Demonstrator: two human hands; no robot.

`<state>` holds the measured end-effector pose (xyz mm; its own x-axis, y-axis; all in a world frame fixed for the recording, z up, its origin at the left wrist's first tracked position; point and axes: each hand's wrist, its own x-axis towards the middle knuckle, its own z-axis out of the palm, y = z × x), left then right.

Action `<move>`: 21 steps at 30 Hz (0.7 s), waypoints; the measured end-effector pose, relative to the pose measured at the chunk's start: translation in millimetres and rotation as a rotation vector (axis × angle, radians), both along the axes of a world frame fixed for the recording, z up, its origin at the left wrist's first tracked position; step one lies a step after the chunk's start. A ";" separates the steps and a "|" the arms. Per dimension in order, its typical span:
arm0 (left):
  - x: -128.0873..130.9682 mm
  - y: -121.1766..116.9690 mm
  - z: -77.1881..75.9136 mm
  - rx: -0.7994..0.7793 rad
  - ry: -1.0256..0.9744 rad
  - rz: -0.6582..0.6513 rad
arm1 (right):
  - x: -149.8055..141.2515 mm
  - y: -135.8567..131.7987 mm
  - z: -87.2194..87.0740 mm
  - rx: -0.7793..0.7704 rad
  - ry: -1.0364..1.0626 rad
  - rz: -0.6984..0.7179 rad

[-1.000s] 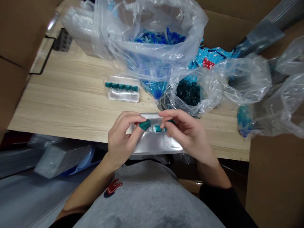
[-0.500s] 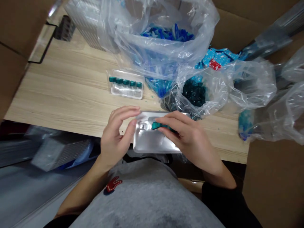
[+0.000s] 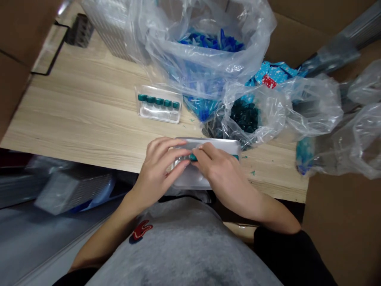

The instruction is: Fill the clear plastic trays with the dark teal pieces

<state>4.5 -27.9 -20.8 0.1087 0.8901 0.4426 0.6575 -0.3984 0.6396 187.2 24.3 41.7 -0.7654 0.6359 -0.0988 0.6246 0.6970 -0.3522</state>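
Over on the left, your pale wood table [image 3: 74, 123] carries a clear plastic tray [image 3: 159, 114] holding a row of five teal caps [image 3: 158, 101]. Moving right, your left hand [image 3: 157, 169] is curled closed, gripping the near end of a second clear tray [image 3: 208, 144] at the table's front edge. Your right hand [image 3: 217, 171] is closed too, fingertips [image 3: 202, 149] pressing down at the teal pieces [image 3: 193, 157] in that tray, right beside your left fingers. Further right sits a plastic bag [image 3: 268, 119] of dark teal pieces.
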 end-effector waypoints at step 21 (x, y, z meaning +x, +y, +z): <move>7.9 3.0 28.1 0.081 -0.202 0.016 | 10.7 -1.7 0.3 -0.474 0.778 -0.095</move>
